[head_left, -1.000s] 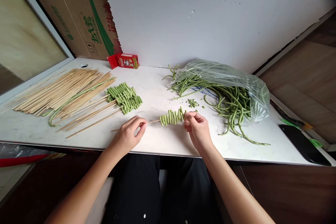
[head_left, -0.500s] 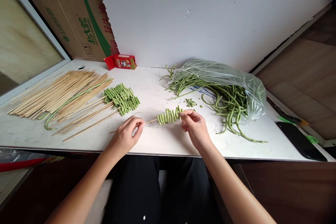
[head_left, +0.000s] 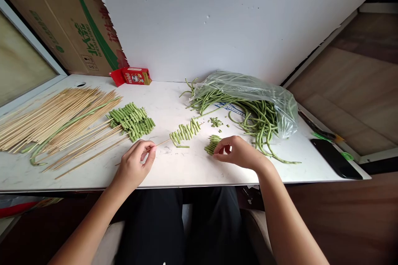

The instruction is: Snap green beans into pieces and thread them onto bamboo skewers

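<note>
My left hand [head_left: 137,161] pinches a thin bamboo skewer [head_left: 163,142] near its bare end. Threaded along the skewer's far part is a row of cut green bean pieces [head_left: 185,131], held just over the table. One loose bean piece [head_left: 183,146] lies below that row. My right hand [head_left: 238,153] is closed, thumb and fingers together, at the near edge of a small pile of cut bean pieces [head_left: 212,143]. Whatever its fingertips hold is too small to make out. Left of centre lie several skewers packed with bean pieces [head_left: 132,120].
Many bare bamboo skewers [head_left: 52,118] spread over the left, a long bean [head_left: 71,122] across them. Whole long beans [head_left: 264,118] spill from a clear plastic bag [head_left: 245,85] at right. Bean trimmings [head_left: 215,122], a red box [head_left: 137,76], a carton [head_left: 71,29] and a black phone [head_left: 336,158] are around.
My right hand has left the skewer's tip and moved right and down to the pile of cut bean pieces. My left hand keeps hold of the skewer. The view has shifted to the right.
</note>
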The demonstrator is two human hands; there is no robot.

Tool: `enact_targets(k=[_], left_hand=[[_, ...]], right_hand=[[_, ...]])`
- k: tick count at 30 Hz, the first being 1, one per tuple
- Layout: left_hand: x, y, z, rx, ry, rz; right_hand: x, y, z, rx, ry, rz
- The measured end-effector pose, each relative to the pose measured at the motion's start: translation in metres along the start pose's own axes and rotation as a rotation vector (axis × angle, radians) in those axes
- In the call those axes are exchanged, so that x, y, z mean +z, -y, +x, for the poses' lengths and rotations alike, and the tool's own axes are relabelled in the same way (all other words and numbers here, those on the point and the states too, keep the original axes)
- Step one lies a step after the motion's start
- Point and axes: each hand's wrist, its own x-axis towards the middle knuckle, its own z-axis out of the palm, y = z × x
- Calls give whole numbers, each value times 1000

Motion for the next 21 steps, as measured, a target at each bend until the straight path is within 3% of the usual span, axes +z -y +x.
enact_targets(k=[7, 17, 21], left_hand=[[0, 0, -1, 1, 1, -5], [1, -1, 0, 4, 15, -12], [1, -2, -1, 1, 16, -7]], right_hand=[[13, 3, 5, 60, -95, -148], [23, 15, 3, -49, -171, -391], [20, 14, 4, -105, -250, -266]])
